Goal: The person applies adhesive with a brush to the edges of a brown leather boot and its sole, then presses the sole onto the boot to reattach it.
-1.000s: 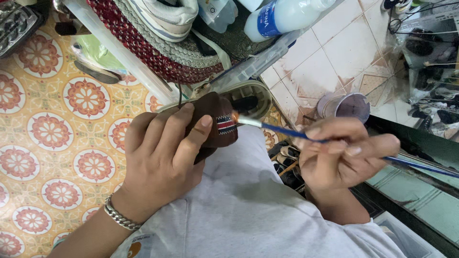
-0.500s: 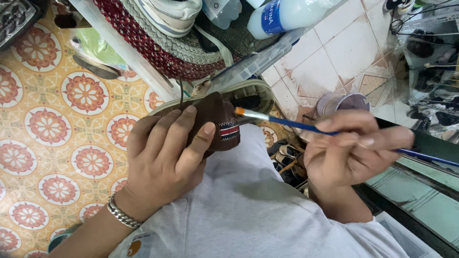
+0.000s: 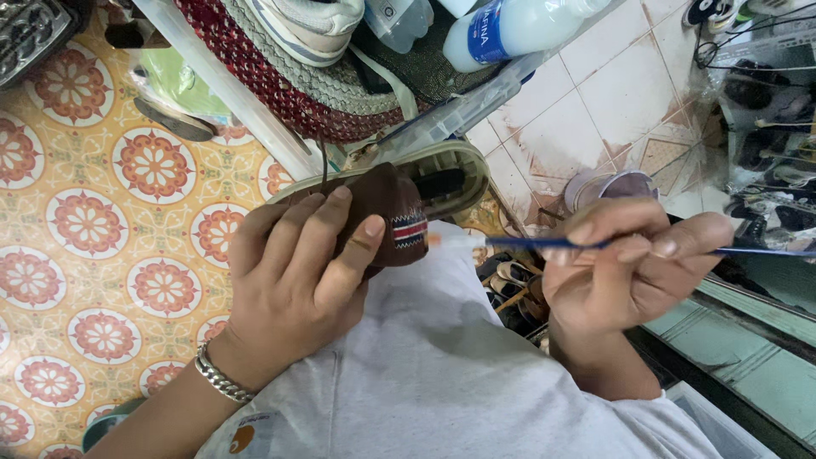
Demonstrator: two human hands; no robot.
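Observation:
My left hand grips a brown shoe with a pale sole and a small striped red, white and dark tab at its heel, held over my lap in grey cloth. A metal bracelet circles that wrist. My right hand pinches a thin blue-handled paintbrush, lying nearly level. Its tip touches the shoe beside the striped tab.
A red woven basket holds a white sneaker at the top. A plastic bottle lies beside it. A small round cup stands on the pale floor tiles behind my right hand. Patterned orange tiles fill the left.
The brush has dropped from a slant to nearly level, its tip lower and against the shoe by the striped tab. My left hand has turned the shoe so more of the sole shows.

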